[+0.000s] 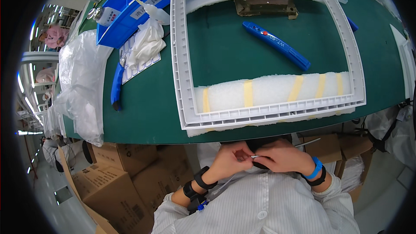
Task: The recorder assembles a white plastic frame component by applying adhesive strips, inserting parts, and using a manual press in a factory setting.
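Fingers of left hand [229,159] and right hand [285,155]: pinched together on one small object [255,157], pale, silvery, glinting, exact form too small to tell; located before striped shirt [277,199], near edge of green tabletop [143,123]. Beyond: white rectangular frame [179,60]; within its opening, blue tool [281,48].

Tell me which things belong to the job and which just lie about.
In the job:
left hand, right hand
small silvery piece between them
perhaps the grey frame

Apparently lying about:
blue wand-shaped tool
blue-handled tool
cardboard boxes
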A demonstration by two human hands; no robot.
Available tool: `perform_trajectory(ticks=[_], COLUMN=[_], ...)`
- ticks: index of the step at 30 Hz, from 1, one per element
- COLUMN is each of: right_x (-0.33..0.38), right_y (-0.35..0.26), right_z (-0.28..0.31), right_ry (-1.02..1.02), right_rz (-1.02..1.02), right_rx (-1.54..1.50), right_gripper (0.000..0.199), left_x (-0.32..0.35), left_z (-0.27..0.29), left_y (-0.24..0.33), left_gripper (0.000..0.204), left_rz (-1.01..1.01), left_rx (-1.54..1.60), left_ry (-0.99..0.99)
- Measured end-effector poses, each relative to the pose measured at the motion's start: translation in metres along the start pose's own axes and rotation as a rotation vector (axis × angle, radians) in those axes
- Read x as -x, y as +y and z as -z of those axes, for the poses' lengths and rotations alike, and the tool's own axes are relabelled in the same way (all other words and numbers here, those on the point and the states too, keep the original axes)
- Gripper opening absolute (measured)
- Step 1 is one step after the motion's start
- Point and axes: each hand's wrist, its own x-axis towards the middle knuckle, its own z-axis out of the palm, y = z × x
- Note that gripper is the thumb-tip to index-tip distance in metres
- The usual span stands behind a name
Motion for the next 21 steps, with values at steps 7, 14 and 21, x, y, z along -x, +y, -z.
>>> perform_trajectory(ticks=[7,14,21], right_x=[0.004,0.008,0.011], right_y=[0.005,0.004,0.009], right_z=[-0.003,-0.007,-0.016], right_ry=[0.012,-0.002,-0.007], right_rz=[0.032,0.078,0.118], right_rx=[0.112,0.072,0.115], right_gripper=[0.022,0.024,0.019], left_x=[-0.005,0.001,0.005], left_z=[-0.008,-0.004,-0.003], left_y=[-0.002,-0.010,-0.014], left_gripper=[0.012,0.009,0.010], left_rz=[0.161,0.228,0.308], left_rx=[0.381,0.575,0.660], left_ry=[0.005,-0.123,-0.118])
